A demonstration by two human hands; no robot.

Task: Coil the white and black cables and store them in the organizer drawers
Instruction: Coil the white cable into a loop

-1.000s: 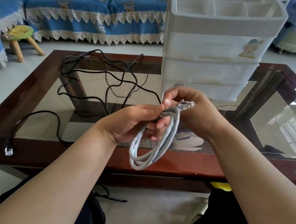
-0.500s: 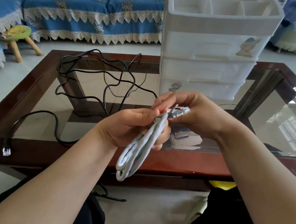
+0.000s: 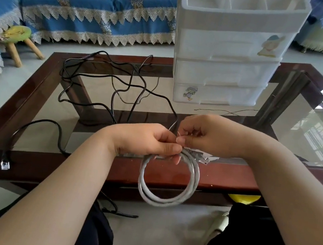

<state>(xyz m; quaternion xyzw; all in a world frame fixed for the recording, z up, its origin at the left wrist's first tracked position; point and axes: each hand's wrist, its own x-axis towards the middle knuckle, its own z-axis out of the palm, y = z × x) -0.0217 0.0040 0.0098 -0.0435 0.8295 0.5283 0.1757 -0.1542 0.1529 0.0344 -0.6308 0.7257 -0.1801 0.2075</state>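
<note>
1. Left hand [image 3: 149,139] grips the top of the coiled white cable [image 3: 168,183], whose loops hang before the table edge.
2. Right hand [image 3: 209,134] pinches something thin just above the coil.
3. Black cable [image 3: 106,91] sprawls loose across the glass table [image 3: 312,132].
4. Drawer organizer [image 3: 228,46] stands behind, drawers closed.

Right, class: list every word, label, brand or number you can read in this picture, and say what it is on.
None can be read.
The drawer organizer carries two cartoon stickers, pictures only: upper sticker, lower sticker.
The white cable and black cable show no legible print.
</note>
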